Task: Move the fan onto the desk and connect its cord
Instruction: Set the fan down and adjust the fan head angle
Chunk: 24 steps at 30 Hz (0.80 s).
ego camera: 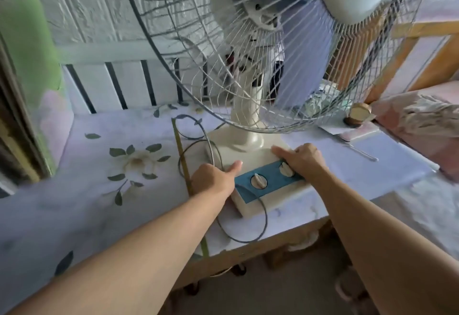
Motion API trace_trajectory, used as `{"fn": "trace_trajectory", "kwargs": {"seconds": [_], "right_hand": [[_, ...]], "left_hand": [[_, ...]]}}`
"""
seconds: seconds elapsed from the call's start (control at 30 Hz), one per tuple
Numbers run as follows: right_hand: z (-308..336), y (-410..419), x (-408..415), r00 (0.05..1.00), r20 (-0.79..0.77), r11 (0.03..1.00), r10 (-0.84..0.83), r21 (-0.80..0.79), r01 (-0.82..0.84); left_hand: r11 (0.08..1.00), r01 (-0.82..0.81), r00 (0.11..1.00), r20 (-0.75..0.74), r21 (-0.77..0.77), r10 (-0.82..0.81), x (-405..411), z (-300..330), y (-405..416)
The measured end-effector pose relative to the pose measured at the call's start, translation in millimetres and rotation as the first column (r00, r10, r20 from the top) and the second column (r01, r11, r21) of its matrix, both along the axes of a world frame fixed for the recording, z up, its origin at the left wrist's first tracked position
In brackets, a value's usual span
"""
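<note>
Fan base (250, 156) under both sets of fingers: smooth cream plastic, slight gloss. Blue control panel (270, 180) by right fingertips: matt, plastic knobs. Guard (198, 71) above fingers: thin metal wire. Cord (258, 205) looping beside left thumb: smooth grey sheath. Desk cover (119, 165) left of left fingers: matt floral cloth. Desk edge (248, 252): bare wood.

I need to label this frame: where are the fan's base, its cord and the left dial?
fan base (250, 156): head view, cream top behind the blue panel.
cord (263, 205): head view, loop over the desk's front edge.
left dial (258, 180): head view, knob centre.
</note>
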State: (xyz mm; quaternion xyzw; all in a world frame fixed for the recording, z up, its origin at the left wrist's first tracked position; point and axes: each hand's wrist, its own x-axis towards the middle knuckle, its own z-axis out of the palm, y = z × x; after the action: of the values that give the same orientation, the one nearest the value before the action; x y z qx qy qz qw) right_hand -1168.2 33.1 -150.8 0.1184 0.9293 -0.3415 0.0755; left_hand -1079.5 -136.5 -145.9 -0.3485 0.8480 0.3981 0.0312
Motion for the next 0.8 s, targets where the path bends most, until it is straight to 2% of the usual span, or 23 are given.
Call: {"fn": "trace_trajectory", "kwargs": {"seconds": [0.17,0.27,0.4,0.6,0.8], "right_hand": [[4,-9,13,0.999,-0.007,0.995,-0.045,0.092,0.045],[12,-18,39,0.998,-0.051,0.981,-0.046,0.186,0.054],[28,-34,77,0.992,-0.126,0.976,0.019,0.219,0.009],[57,-66,113,0.991,-0.060,0.967,0.117,0.236,-0.100],[75,-109,137,0.992,-0.014,0.962,0.123,0.246,-0.115]], "left_hand": [[0.998,0.026,1.000,-0.004,0.050,-0.026,7,3,-4],[1.000,0.026,0.999,0.036,0.002,-0.026,19,10,-12],[0.995,0.026,0.996,0.088,-0.099,-0.017,35,39,-34],[0.976,0.128,0.982,0.160,-0.177,-0.099,66,80,-80],[0.961,0.203,0.969,0.182,-0.186,-0.169,85,104,-130]]}}
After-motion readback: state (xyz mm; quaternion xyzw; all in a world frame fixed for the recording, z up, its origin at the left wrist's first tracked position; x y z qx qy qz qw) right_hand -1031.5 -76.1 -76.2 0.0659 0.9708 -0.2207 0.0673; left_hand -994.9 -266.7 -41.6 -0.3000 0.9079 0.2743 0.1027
